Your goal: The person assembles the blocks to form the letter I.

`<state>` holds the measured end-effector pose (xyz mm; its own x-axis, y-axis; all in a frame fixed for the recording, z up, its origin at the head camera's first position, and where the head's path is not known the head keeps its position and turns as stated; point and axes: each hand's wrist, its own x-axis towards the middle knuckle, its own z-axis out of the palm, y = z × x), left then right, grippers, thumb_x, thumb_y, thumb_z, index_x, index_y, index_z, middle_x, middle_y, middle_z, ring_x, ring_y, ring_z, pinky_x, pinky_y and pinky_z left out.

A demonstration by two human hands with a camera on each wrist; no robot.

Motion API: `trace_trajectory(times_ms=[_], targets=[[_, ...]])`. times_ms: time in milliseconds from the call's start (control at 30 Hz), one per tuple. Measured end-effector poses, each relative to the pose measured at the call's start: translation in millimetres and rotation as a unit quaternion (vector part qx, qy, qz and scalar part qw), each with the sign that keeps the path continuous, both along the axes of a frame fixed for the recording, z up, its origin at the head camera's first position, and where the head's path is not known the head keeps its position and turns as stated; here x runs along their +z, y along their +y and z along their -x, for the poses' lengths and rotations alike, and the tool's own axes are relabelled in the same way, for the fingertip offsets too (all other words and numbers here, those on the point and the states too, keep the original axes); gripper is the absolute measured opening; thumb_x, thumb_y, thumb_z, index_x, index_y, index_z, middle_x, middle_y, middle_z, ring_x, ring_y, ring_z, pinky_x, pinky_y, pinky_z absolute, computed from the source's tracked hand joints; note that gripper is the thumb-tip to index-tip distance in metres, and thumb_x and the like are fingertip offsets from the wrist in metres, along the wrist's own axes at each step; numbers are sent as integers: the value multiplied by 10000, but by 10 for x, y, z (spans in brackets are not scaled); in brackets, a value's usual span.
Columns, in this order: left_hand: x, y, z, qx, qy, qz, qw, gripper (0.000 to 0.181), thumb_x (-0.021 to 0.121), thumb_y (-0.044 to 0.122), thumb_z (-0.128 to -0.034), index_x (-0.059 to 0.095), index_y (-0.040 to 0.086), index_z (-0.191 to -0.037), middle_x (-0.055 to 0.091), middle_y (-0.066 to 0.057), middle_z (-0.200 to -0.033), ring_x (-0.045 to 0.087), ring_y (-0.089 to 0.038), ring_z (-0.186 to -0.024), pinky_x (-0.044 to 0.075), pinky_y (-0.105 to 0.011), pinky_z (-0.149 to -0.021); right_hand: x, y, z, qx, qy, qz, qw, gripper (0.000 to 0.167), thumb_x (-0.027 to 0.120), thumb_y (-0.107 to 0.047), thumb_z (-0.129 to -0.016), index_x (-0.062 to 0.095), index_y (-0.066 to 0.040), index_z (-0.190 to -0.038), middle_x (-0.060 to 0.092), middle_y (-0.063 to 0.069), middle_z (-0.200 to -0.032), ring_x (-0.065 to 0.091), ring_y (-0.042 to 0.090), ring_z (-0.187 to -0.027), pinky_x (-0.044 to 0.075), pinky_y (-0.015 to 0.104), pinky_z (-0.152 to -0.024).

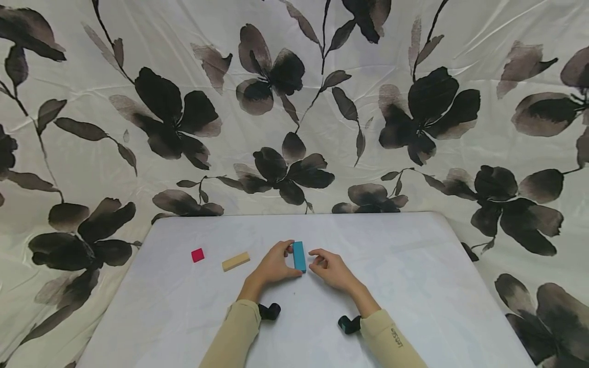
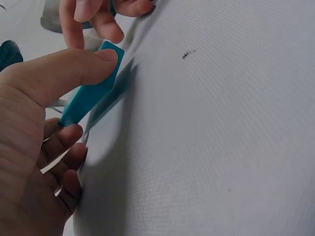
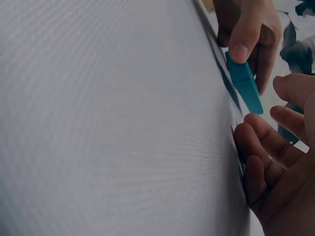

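In the head view, my left hand [image 1: 275,264] pinches the blue block [image 1: 299,256] by its ends, thumb at the near end and fingers at the far one, around the middle of the white table [image 1: 414,260]. My right hand [image 1: 335,270] is just to the block's right, fingers loosely bent and holding nothing. Left of my hands lie a yellowish block [image 1: 235,261] and, farther out, a red block [image 1: 197,255]. In the left wrist view, my thumb presses the blue block's end, with a shadow beside it. In the right wrist view, my right fingers curve near the block, grasping nothing.
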<state>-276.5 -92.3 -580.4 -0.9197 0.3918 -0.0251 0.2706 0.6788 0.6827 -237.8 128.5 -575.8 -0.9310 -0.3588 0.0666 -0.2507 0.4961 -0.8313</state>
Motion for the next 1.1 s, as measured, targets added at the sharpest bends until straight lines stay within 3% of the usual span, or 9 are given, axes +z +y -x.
trace_trajectory(times_ms=[267, 1100], targets=[[33, 18, 17, -119, 83, 131, 9998, 970, 900, 376, -647, 438, 19, -1422, 565, -20, -1092, 506, -185, -978, 444, -378, -858, -25, -40, 4, -88, 16, -45, 9999, 374, 655, -227, -940, 592, -108, -1289, 643, -38, -967, 531, 117, -689, 447, 278, -615], [-29, 84, 38, -136, 410, 463, 9980, 949, 884, 475, -613, 505, 75, -1386, 572, 10, -1060, 496, -152, -922, 445, -350, -802, -38, -65, 36, -413, 90, -473, 9980, 365, 652, -266, -936, 607, -157, -1282, 650, -79, -948, 534, 103, -669, 433, 301, -601]])
